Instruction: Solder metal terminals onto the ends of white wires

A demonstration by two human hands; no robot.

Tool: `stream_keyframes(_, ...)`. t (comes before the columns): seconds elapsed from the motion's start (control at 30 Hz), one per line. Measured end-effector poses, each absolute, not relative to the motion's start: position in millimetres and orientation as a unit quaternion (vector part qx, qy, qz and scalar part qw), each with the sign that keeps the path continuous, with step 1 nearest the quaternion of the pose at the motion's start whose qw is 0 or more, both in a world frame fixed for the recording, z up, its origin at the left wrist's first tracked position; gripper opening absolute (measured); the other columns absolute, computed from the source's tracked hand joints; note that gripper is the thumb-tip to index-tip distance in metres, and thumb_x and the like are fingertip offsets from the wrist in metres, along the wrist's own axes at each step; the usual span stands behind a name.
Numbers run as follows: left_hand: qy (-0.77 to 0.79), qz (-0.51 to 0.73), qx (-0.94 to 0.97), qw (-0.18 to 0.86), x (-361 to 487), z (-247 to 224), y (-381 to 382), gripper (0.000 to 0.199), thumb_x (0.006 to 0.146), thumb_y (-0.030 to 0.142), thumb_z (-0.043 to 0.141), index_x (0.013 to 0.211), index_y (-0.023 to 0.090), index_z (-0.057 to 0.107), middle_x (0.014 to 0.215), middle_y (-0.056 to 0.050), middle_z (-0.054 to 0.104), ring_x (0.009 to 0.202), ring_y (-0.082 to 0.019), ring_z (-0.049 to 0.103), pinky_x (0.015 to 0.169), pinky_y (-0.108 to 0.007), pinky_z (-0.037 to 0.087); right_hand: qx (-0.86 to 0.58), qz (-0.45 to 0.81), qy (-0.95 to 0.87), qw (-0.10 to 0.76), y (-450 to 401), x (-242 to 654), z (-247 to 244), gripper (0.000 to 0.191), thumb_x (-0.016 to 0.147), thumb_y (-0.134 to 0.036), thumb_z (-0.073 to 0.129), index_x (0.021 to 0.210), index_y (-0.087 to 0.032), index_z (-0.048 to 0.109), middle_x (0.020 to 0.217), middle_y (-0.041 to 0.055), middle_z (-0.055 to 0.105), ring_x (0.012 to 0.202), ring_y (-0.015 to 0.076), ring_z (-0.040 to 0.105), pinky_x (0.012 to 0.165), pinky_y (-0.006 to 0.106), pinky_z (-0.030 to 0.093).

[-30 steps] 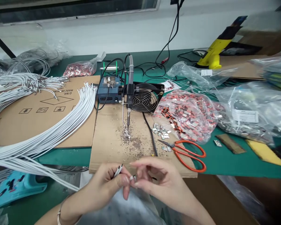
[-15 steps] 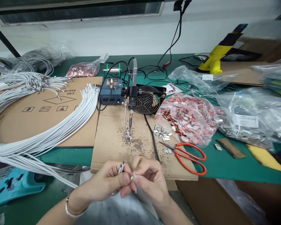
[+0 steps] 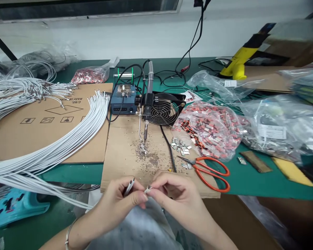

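Note:
My left hand (image 3: 129,196) is closed around white cables (image 3: 129,186), whose dark-tipped ends poke up between thumb and fingers. Right beside it, my right hand (image 3: 169,189) pinches the tip of a white cable end (image 3: 147,190) held at the left fingertips. The thumbs and forefingers of both hands nearly meet there, and the fingers hide most of that end. Beyond the hands, a soldering iron (image 3: 147,107) stands in its holder, tip down over a heap of solder scraps (image 3: 142,149) on the cardboard (image 3: 122,152).
Orange-handled scissors (image 3: 211,172) lie right of the hands, near small metal connectors (image 3: 181,146). Behind are a bag of red-and-silver parts (image 3: 211,128), a fan (image 3: 164,109) and a blue soldering station (image 3: 123,100). A thick white cable bundle (image 3: 75,139) curves along the left.
My right hand has turned and shifted slightly right, its fingers less curled over the left ones. The pinched cable end now shows a dark tip. The view has tilted slightly.

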State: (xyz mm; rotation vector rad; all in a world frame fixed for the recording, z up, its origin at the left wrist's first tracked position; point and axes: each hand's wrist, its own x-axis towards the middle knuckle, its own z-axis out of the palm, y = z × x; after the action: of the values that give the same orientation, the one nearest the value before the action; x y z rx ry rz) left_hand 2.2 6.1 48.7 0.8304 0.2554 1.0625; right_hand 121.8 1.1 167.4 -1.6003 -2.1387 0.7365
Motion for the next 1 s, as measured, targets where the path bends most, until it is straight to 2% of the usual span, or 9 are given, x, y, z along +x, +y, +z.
stream_keyframes(0.2,0.134,0.504,0.366,0.771,9,49,8,0.043,0.079,0.052,0.061,0.071,0.011,0.054,0.061,-0.003,0.059,0.059,-0.009,0.046,0.059,-0.02,0.035,-0.483,0.178,-0.782,0.352,-1,117,147,0.014,0.078,-0.008,0.059,0.066,-0.015,0.058,0.057,0.0003,0.052,0.054,0.0089,0.048,0.048,0.018,0.038)
stream_keyframes(0.27,0.134,0.498,0.382,0.767,9,47,8,0.039,0.081,0.049,0.059,0.074,0.011,0.056,0.064,-0.002,0.059,0.061,-0.008,0.046,0.06,-0.019,0.035,-0.498,0.196,-0.781,0.321,0,119,151,0.011,0.077,-0.01,0.061,0.067,-0.015,0.06,0.059,0.0013,0.053,0.054,0.0094,0.048,0.047,0.018,0.038)
stream_keyframes(0.43,0.154,0.475,0.492,0.713,0,45,5,0.028,0.088,0.035,0.054,0.074,0.011,0.06,0.067,-0.001,0.054,0.064,-0.008,0.042,0.059,-0.019,0.032,-0.591,0.278,-0.746,0.127,7,122,180,0.003,0.071,-0.014,0.062,0.07,-0.013,0.065,0.056,0.0015,0.052,0.051,0.0092,0.042,0.045,0.019,0.033)
stream_keyframes(0.5,0.165,0.475,0.509,0.698,-1,46,4,0.024,0.088,0.032,0.054,0.075,0.012,0.061,0.064,0.001,0.051,0.061,-0.007,0.039,0.056,-0.019,0.029,-0.597,0.307,-0.732,0.116,8,121,185,0.009,0.072,-0.015,0.062,0.064,-0.012,0.062,0.054,0.0012,0.051,0.05,0.008,0.04,0.045,0.018,0.031)
stream_keyframes(0.7,0.165,0.481,0.46,0.728,5,47,7,0.032,0.086,0.041,0.055,0.075,0.012,0.062,0.064,-0.002,0.057,0.058,-0.008,0.041,0.056,-0.019,0.031,-0.542,0.388,-0.687,0.288,4,119,161,0.016,0.075,-0.018,0.064,0.062,-0.012,0.055,0.057,0.0011,0.055,0.05,0.0064,0.047,0.046,0.014,0.037)
stream_keyframes(0.8,0.203,0.48,0.474,0.71,0,50,7,0.033,0.083,0.043,0.057,0.073,0.012,0.064,0.063,-0.003,0.059,0.057,-0.009,0.043,0.055,-0.021,0.03,-0.534,0.381,-0.69,0.304,5,124,163,0.019,0.076,-0.02,0.064,0.062,-0.013,0.053,0.058,0.0014,0.056,0.051,0.0073,0.05,0.046,0.015,0.039)
stream_keyframes(0.87,0.25,0.484,0.448,0.709,-6,53,6,0.03,0.08,0.042,0.06,0.072,0.013,0.064,0.061,-0.003,0.059,0.056,-0.01,0.044,0.055,-0.022,0.03,-0.547,0.292,-0.728,0.293,14,135,182,0.02,0.079,-0.025,0.063,0.065,-0.014,0.055,0.058,0.0014,0.055,0.051,0.0086,0.049,0.046,0.017,0.038)
stream_keyframes(0.93,0.292,0.49,0.382,0.727,-12,56,5,0.027,0.076,0.042,0.063,0.077,0.014,0.062,0.059,-0.002,0.06,0.056,-0.011,0.046,0.056,-0.023,0.032,-0.572,0.071,-0.781,0.241,32,153,211,0.016,0.083,-0.027,0.059,0.072,-0.015,0.06,0.061,0.0023,0.057,0.052,0.0102,0.049,0.047,0.02,0.039)
stream_keyframes(1.0,0.307,0.491,0.332,0.745,-17,58,7,0.03,0.073,0.043,0.065,0.083,0.015,0.06,0.056,0.0,0.059,0.056,-0.011,0.048,0.058,-0.023,0.034,-0.589,-0.225,-0.775,0.04,55,173,244,0.016,0.087,-0.024,0.054,0.087,-0.013,0.066,0.077,0.0071,0.064,0.063,0.015,0.055,0.06,0.026,0.044)
